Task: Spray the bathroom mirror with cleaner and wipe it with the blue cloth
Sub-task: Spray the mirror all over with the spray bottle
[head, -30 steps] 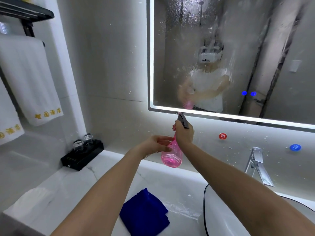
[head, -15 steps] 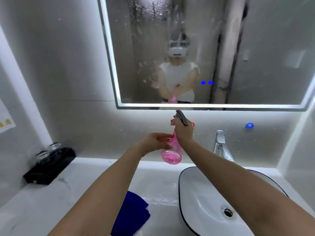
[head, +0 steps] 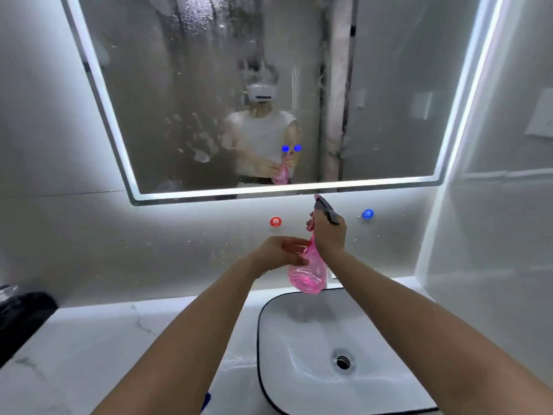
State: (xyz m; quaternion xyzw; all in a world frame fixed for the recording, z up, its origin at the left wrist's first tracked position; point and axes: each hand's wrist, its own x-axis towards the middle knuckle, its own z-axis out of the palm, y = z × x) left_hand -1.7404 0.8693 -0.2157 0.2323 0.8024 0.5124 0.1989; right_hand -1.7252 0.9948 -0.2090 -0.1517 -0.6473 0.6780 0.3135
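In the head view, the right hand (head: 329,235) was clenched around the neck of the pink bottle (head: 308,272), with its dark nozzle (head: 326,209) pointing up toward the mirror (head: 389,115). The left hand (head: 279,254) cupped the bottle's side with fingers curled against it. The bottle was see-through and tilted; how much cleaner it held could not be told. It hung in the air above the back rim of the sink (head: 314,339), just below the mirror's lit lower edge. The mirror's left part was covered with droplets and smears, and its right part looked clearer. The sink basin held only its drain (head: 343,361). Only a sliver of the blue cloth (head: 206,401) showed on the counter (head: 89,354), beside the left forearm. A red button (head: 275,221) and a blue button (head: 367,214) sat on the wall under the mirror.
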